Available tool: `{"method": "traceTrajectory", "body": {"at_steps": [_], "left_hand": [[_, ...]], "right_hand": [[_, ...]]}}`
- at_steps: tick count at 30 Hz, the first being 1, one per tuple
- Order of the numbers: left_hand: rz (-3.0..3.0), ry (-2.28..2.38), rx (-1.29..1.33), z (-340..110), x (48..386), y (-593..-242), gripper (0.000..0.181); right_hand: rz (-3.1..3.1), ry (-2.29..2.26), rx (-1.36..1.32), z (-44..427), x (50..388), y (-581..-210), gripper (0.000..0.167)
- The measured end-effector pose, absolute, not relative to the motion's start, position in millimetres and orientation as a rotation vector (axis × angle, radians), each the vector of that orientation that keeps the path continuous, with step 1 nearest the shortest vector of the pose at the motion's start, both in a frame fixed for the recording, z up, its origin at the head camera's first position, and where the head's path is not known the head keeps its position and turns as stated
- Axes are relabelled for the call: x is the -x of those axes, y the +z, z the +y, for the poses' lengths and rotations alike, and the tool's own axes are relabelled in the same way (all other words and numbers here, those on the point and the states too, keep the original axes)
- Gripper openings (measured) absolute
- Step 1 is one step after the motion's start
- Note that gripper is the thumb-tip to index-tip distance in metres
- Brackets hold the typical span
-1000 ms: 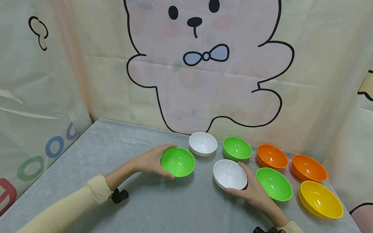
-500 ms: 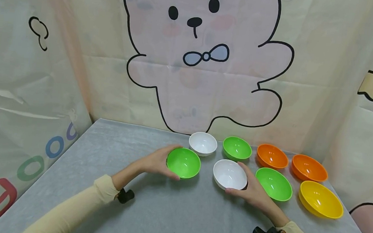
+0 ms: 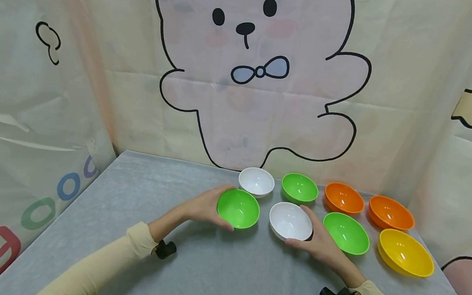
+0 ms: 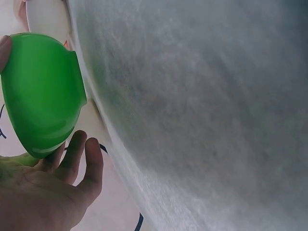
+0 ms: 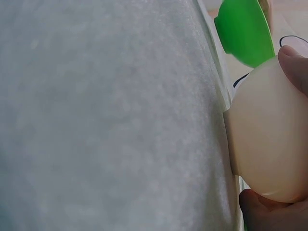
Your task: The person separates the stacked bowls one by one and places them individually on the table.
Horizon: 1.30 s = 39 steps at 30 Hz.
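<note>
My left hand [image 3: 209,207] grips a green bowl [image 3: 238,209] by its left side, thumb at the near edge and fingers at the far one. In the left wrist view that green bowl [image 4: 45,91] looks lifted a little off the cloth. My right hand [image 3: 320,237] holds a white bowl [image 3: 291,221] from its right side. The right wrist view has the white bowl [image 5: 272,130] with its base on or close to the cloth. A narrow gap separates the two held bowls. Behind them stand another white bowl [image 3: 256,182] and another green bowl [image 3: 299,188].
To the right stand an orange bowl [image 3: 344,197], a second orange bowl [image 3: 391,213], a third green bowl [image 3: 346,233] and a yellow bowl [image 3: 406,252]. All rest on a grey cloth-covered table [image 3: 224,277]. A printed curtain [image 3: 238,119] closes off the back.
My left hand has carried the green bowl rightward, closer to the white bowl in my right hand. The right hand and its white bowl have stayed in place.
</note>
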<state>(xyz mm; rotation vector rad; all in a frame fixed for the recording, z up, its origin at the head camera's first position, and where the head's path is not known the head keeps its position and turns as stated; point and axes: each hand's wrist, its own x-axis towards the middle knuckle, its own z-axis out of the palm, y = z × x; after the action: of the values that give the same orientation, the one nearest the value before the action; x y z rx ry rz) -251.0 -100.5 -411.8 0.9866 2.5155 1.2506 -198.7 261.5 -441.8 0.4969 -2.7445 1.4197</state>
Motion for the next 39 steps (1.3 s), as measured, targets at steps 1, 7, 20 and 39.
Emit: {"method": "traceTrajectory", "body": {"at_steps": [1, 7, 20, 39], "left_hand": [[2.516, 1.249, -0.986, -99.9, 251.3, -412.5, 0.106], [2.512, 1.249, -0.978, -97.4, 252.5, -414.8, 0.108], [2.493, 1.266, -1.019, -85.9, 250.6, -417.1, 0.105], [2.49, 1.243, -1.011, -78.5, 251.1, -420.8, 0.105]], "right_hand": [[-2.745, 1.421, -0.496, 261.5, 198.8, -442.1, 0.104], [-2.738, 1.435, -0.502, 261.7, 198.7, -442.7, 0.104], [-2.747, 1.473, -0.49, 261.8, 197.7, -441.6, 0.105], [-2.75, 1.481, -0.482, 262.3, 198.8, -442.3, 0.106]]}}
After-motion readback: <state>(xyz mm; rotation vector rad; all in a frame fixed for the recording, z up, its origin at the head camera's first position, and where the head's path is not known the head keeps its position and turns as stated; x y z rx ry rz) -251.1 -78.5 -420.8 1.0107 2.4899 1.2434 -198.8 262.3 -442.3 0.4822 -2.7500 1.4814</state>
